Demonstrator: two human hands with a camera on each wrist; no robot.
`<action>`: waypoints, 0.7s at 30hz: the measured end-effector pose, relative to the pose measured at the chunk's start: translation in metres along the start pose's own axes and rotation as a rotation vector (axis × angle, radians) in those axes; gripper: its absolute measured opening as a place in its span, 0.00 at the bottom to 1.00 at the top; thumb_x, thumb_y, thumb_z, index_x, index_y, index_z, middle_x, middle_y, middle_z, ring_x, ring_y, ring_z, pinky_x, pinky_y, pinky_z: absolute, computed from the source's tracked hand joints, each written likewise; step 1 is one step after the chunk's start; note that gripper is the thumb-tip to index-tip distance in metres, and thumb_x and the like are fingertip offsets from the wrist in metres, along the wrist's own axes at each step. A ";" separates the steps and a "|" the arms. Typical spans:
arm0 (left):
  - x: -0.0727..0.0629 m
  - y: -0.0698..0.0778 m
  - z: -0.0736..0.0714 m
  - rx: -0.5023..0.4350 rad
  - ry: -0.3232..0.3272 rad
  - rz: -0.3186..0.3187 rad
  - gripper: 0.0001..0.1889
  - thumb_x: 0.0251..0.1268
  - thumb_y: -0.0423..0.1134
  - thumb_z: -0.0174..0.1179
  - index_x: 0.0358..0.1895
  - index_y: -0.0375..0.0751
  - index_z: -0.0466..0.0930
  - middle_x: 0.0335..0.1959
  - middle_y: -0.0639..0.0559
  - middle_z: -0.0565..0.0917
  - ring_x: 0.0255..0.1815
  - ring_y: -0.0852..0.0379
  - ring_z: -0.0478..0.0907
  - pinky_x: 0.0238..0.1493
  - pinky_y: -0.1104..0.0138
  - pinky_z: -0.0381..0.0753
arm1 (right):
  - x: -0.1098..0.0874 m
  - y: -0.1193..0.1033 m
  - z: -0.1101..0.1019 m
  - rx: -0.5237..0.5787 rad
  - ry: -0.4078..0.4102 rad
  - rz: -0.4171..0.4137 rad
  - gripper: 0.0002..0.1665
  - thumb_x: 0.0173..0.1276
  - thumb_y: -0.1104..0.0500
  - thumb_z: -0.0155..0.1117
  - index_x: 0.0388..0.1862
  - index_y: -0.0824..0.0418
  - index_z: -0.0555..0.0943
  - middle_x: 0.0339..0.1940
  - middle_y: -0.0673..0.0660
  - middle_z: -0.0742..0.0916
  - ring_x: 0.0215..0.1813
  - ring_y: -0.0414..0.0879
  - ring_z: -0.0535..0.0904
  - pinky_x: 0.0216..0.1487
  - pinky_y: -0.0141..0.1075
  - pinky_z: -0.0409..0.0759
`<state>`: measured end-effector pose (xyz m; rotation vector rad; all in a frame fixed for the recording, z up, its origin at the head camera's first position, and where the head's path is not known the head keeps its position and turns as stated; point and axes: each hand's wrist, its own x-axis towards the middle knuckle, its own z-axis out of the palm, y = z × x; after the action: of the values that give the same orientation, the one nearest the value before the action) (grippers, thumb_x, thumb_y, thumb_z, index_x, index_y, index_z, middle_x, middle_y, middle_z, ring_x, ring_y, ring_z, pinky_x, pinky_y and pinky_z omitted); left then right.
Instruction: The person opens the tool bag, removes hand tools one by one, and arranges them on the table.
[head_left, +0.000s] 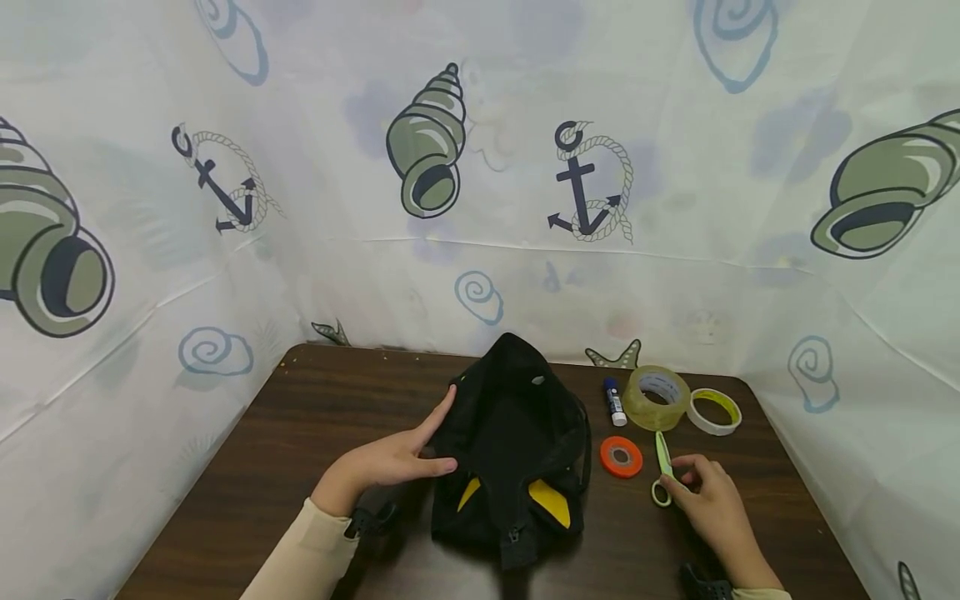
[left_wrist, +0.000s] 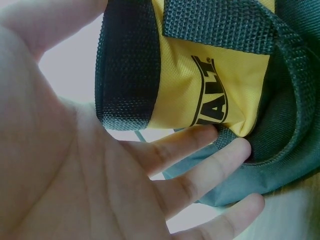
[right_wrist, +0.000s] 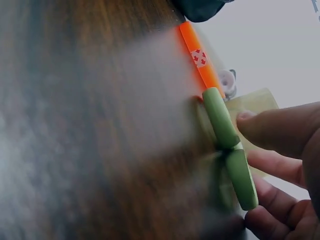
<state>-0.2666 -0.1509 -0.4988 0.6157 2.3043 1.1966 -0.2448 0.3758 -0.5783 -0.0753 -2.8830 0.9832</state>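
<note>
A black tool bag [head_left: 516, 442] with yellow panels stands at mid-table, its mouth unzipped and gaping. My left hand [head_left: 397, 460] rests against its left side, thumb and fingers stretched out. In the left wrist view, those fingers lie along the bag's yellow lettered panel [left_wrist: 235, 75] and black webbing. Pale green scissors [head_left: 663, 458] lie to the right of the bag, blades pointing away. My right hand [head_left: 711, 498] is at the scissors, fingers loosely bent. In the right wrist view, the thumb tip is right beside the green handles [right_wrist: 221, 120], with a gap between thumb and fingers.
An orange tape roll [head_left: 606, 457] lies between bag and scissors. Behind it are a glue stick [head_left: 615, 403], a wide clear tape roll [head_left: 636, 408] and a narrower white-and-yellow tape roll [head_left: 705, 423]. A printed curtain [head_left: 510, 183] surrounds the brown table [head_left: 360, 392].
</note>
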 end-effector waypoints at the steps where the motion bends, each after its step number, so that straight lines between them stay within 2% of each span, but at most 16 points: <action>1: 0.001 0.000 0.000 0.003 -0.002 -0.001 0.58 0.77 0.63 0.65 0.86 0.83 0.21 0.92 0.61 0.30 0.93 0.42 0.43 0.88 0.36 0.52 | 0.000 0.000 0.000 0.006 0.014 0.001 0.24 0.73 0.50 0.79 0.58 0.63 0.85 0.43 0.59 0.84 0.43 0.48 0.76 0.41 0.38 0.71; 3: 0.001 0.000 0.001 0.007 -0.006 -0.005 0.58 0.76 0.64 0.65 0.85 0.85 0.20 0.92 0.61 0.30 0.93 0.42 0.44 0.88 0.37 0.52 | -0.002 0.000 0.001 0.018 0.048 0.003 0.21 0.74 0.51 0.78 0.56 0.63 0.86 0.44 0.59 0.84 0.42 0.45 0.75 0.40 0.36 0.72; 6: 0.002 0.000 0.001 0.012 -0.012 -0.008 0.58 0.76 0.65 0.65 0.85 0.85 0.20 0.92 0.61 0.30 0.93 0.42 0.44 0.88 0.37 0.52 | -0.006 -0.012 0.001 0.038 0.148 -0.038 0.13 0.74 0.56 0.77 0.51 0.61 0.87 0.41 0.57 0.84 0.39 0.39 0.74 0.38 0.33 0.73; 9: 0.002 0.000 0.001 0.004 -0.011 -0.011 0.59 0.76 0.65 0.65 0.85 0.85 0.20 0.92 0.61 0.31 0.93 0.42 0.44 0.88 0.37 0.52 | -0.009 -0.035 -0.002 0.063 0.272 -0.137 0.05 0.73 0.61 0.77 0.45 0.58 0.88 0.37 0.53 0.83 0.37 0.34 0.73 0.38 0.27 0.73; 11: 0.002 0.000 0.001 0.001 -0.011 -0.010 0.59 0.76 0.64 0.65 0.86 0.83 0.20 0.92 0.61 0.30 0.93 0.42 0.44 0.88 0.37 0.52 | -0.011 -0.056 -0.005 0.094 0.320 -0.213 0.04 0.73 0.64 0.76 0.42 0.56 0.88 0.36 0.51 0.82 0.37 0.33 0.74 0.38 0.25 0.72; 14: 0.002 -0.002 0.001 -0.001 -0.012 -0.012 0.59 0.76 0.64 0.65 0.86 0.84 0.20 0.92 0.61 0.30 0.93 0.42 0.44 0.88 0.37 0.52 | -0.015 -0.090 -0.009 0.169 0.308 -0.290 0.05 0.74 0.65 0.75 0.42 0.55 0.88 0.37 0.48 0.83 0.37 0.33 0.75 0.37 0.24 0.73; 21: 0.002 -0.003 0.000 -0.013 -0.007 -0.010 0.58 0.76 0.64 0.66 0.86 0.84 0.21 0.93 0.60 0.31 0.93 0.42 0.45 0.88 0.37 0.53 | -0.011 -0.159 -0.006 0.396 0.130 -0.405 0.03 0.80 0.61 0.69 0.46 0.54 0.87 0.38 0.50 0.86 0.36 0.39 0.78 0.37 0.30 0.80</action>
<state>-0.2685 -0.1509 -0.5017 0.6022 2.2892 1.2013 -0.2359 0.2530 -0.4767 0.4352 -2.3927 1.3667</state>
